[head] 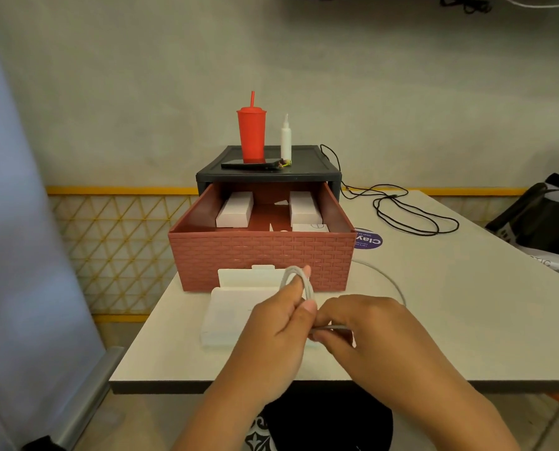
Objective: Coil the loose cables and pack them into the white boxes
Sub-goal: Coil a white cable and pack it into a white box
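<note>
A red-brown drawer (262, 258) with a brick pattern is seen pulled well out of its black housing (268, 174). Inside, one closed white box (235, 209) is laid along the left wall and a second white box (304, 208) along the right. A third flat white item is glimpsed at the front right corner, but its kind cannot be told. On top of the housing, a red tumbler (251, 135) with a straw is stood beside a white nozzle bottle (286, 138), and a dark phone (249, 165) is laid in front of both.

Just in front of the drawer, an open white box (226, 320) is set on the worktop (450, 320), its lid propped against the drawer front. Above it, the white cable (299, 281) is held in several loops by the left hand (281, 317), thumb and fingers curled round the coil. A straight run of it is pinched between the thumb and fingers of the right hand (363, 323). The loose tail is seen arcing across the worktop to the right.

Farther right, a black cable (411, 213) is strewn in loose loops near a purple sticker (367, 239). A plain pale wall is seen behind, a yellow lattice (115, 242) to the left, a dark bag (538, 216) at the right edge.
</note>
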